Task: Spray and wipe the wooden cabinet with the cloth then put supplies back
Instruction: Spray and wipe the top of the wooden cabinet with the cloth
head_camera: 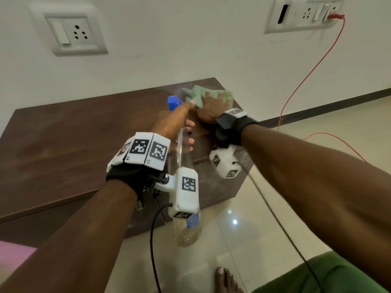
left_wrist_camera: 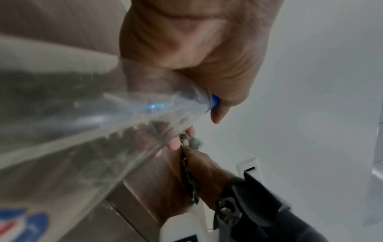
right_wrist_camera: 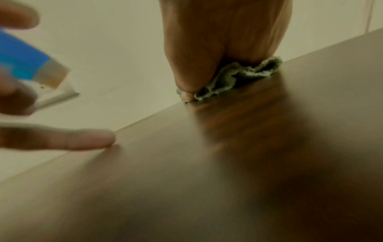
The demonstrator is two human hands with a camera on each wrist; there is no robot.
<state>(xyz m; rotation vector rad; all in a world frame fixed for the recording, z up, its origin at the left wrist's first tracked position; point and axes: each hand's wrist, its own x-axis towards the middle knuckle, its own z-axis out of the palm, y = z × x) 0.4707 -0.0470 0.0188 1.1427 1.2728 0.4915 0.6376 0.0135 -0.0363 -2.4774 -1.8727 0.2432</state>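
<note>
Cabinet: one low dark brown wooden cabinet (head_camera: pixel 69 134) stands on the shiny floor, against the white wall.
Cloth: one crumpled green cloth (head_camera: pixel 203 95) lies on top of the cabinet, near its far right corner.
Right hand: the right hand (head_camera: pixel 213 108) lies flat on the cloth. Its fingers (head_camera: pixel 228 100) are spread wide and press the cloth down on the wood.
Bottle: one clear plastic spray bottle with a blue top (head_camera: pixel 186 157) is held in front of the cabinet, tilted, with the blue top over the cabinet, just beside the cloth.
Left hand: the left hand (head_camera: pixel 175 125) holds the bottle by its neck. Its fingers (head_camera: pixel 189 123) are curled round it.
Wall plates: two white socket plates (head_camera: pixel 69 32) are on the wall above the cabinet.
Wire: one red wire (head_camera: pixel 313 68) hangs from the right plate to the floor, right of the cabinet.
</note>
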